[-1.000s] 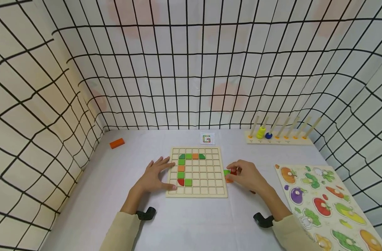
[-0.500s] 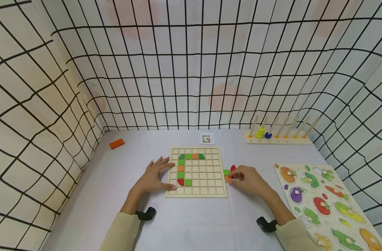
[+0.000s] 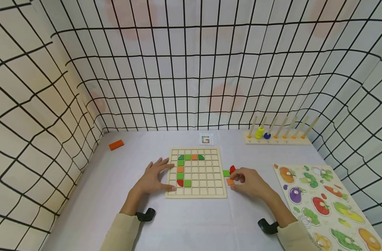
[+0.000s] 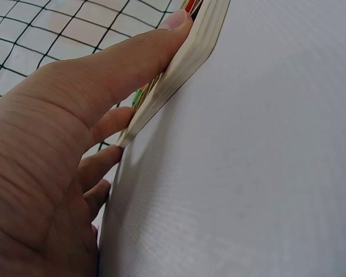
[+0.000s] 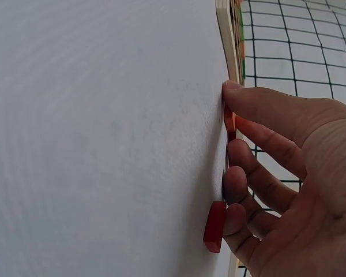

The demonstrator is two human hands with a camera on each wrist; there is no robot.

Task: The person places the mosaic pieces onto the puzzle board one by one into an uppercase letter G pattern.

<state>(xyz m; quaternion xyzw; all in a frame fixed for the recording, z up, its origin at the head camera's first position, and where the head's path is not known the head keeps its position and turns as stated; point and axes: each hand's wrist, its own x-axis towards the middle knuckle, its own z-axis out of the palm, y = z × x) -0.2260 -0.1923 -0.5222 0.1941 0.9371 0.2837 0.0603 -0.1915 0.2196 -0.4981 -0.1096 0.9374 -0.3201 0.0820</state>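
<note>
A wooden grid board (image 3: 206, 190) carries green, orange and red tiles in several of its cells. My left hand (image 3: 154, 177) rests on the board's left edge with fingers spread; in the left wrist view, the thumb (image 4: 121, 66) lies over the rim. Just right of the board, my right hand (image 3: 248, 181) pinches an orange square tile (image 3: 230, 181) between thumb and forefinger, low at the table. Beside it lie a green square tile (image 3: 226, 173) and a red rounded piece (image 3: 232, 169). In the right wrist view, a red piece (image 5: 214, 226) lies by the little finger.
Behind the board lies a small pattern card (image 3: 206, 139). A peg stand (image 3: 277, 140) with yellow and blue rings is at the back right, a vegetable puzzle board (image 3: 327, 205) at the right. An orange block (image 3: 116, 145) lies back left. Black netting (image 3: 191, 66) surrounds the table.
My right hand has let go of the red piece beside the green tile and now pinches the orange tile, which has shifted slightly right, away from the green one. The left hand has stayed put.
</note>
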